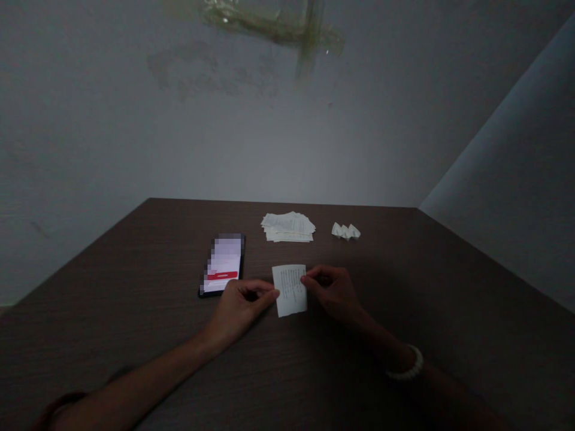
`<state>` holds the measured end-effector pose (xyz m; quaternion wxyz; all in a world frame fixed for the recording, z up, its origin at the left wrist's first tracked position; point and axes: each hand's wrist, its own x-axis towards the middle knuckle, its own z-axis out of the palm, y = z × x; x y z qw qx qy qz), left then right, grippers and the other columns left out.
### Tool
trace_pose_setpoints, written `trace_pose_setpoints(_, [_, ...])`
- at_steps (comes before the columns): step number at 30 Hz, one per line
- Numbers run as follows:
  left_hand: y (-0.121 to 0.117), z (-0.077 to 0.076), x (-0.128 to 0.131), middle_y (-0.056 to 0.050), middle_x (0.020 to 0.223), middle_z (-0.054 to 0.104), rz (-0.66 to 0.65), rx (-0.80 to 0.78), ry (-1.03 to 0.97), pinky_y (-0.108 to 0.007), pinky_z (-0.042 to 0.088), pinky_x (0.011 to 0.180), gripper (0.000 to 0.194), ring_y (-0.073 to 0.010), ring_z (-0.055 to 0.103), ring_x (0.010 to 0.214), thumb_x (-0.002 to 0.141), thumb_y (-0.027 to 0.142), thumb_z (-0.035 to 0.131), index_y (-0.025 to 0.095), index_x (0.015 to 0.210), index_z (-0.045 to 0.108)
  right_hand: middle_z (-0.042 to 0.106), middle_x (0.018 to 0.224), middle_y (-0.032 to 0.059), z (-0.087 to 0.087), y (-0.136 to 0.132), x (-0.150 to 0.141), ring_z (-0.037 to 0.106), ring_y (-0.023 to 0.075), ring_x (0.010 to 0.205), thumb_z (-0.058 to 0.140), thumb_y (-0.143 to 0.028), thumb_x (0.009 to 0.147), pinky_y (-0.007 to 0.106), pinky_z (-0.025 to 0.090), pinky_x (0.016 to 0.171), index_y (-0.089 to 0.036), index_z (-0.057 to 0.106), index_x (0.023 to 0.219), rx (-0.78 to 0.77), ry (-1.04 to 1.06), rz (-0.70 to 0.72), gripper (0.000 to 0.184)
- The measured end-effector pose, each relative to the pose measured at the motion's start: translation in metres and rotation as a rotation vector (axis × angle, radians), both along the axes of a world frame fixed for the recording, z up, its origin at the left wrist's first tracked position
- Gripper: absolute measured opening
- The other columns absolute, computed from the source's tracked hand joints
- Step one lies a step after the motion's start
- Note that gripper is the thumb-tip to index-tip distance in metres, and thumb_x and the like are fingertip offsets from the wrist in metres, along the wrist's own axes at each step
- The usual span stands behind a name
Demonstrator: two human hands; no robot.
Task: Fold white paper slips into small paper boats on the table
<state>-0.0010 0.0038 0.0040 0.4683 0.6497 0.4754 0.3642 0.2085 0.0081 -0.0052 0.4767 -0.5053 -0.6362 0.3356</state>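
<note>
A small piece of paper [291, 292] with lines of print is held up between my two hands, its lower edge uneven. My left hand [240, 308] pinches its left edge between thumb and fingers. On the right edge, near the upper corner, my right hand [336, 293] pinches it the same way. Beyond the paper lies a loose stack of printed paper pieces [288, 227]. To the right of that stack sit several small folded white papers [345, 231] in a row.
A phone [224, 263] with its screen lit lies left of the paper, close to my left hand. The dark brown table [148, 269] meets a grey wall [287, 143] at its far edge. Brownish tape [278, 30] crosses the wall above.
</note>
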Motion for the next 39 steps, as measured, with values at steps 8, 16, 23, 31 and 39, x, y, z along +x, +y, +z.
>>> trace_pose_setpoints(8, [-0.0012, 0.0039, 0.0006, -0.005, 0.077, 0.074, 0.034, 0.0, 0.015, -0.028, 0.048, 0.065, 0.021, -0.0187, 0.065, 0.07, 0.078, 0.036, 0.064, 0.017, 0.077, 0.073, 0.071, 0.072, 0.0027, -0.003, 0.0025, 0.0035, 0.063, 0.0144, 0.062, 0.065, -0.035, 0.08, 0.025, 0.048, 0.058, -0.017, 0.071, 0.077, -0.044, 0.011, 0.092, 0.02])
trace_pose_setpoints(16, [0.0004, 0.0012, -0.0004, -0.005, 0.073, 0.073, 0.042, 0.031, 0.005, -0.028, 0.048, 0.062, 0.021, -0.0179, 0.064, 0.067, 0.076, 0.037, 0.065, 0.018, 0.074, 0.073, 0.071, 0.069, 0.0028, -0.0003, 0.0005, 0.0021, 0.063, 0.015, 0.062, 0.066, -0.032, 0.078, 0.025, 0.049, 0.057, -0.016, 0.072, 0.074, -0.057, -0.02, 0.082, 0.017])
trace_pose_setpoints(23, [-0.0003, 0.0029, -0.0001, -0.005, 0.074, 0.074, 0.073, 0.036, -0.005, -0.029, 0.051, 0.062, 0.021, -0.0191, 0.065, 0.067, 0.076, 0.038, 0.065, 0.018, 0.075, 0.074, 0.07, 0.07, 0.0026, 0.0003, 0.0002, 0.0016, 0.062, 0.0143, 0.062, 0.065, -0.031, 0.08, 0.025, 0.047, 0.058, -0.016, 0.071, 0.076, -0.056, -0.017, 0.103, 0.017])
trace_pose_setpoints(31, [-0.0001, 0.0005, -0.0004, -0.006, 0.074, 0.074, 0.114, 0.041, -0.015, -0.028, 0.051, 0.06, 0.023, -0.0194, 0.065, 0.067, 0.075, 0.039, 0.066, 0.018, 0.075, 0.075, 0.07, 0.069, 0.0027, -0.0025, 0.0003, 0.0029, 0.061, 0.0146, 0.061, 0.066, -0.032, 0.079, 0.025, 0.047, 0.057, -0.016, 0.072, 0.074, -0.067, -0.05, 0.128, 0.017])
trace_pose_setpoints(39, [0.001, 0.0, -0.0022, -0.005, 0.072, 0.073, 0.061, 0.041, -0.018, -0.027, 0.049, 0.061, 0.023, -0.0176, 0.064, 0.066, 0.078, 0.038, 0.065, 0.017, 0.074, 0.073, 0.064, 0.062, 0.0, -0.0018, 0.001, 0.0, 0.058, 0.0126, 0.058, 0.065, -0.026, 0.078, 0.023, 0.044, 0.055, -0.016, 0.066, 0.067, -0.077, -0.045, 0.108, 0.015])
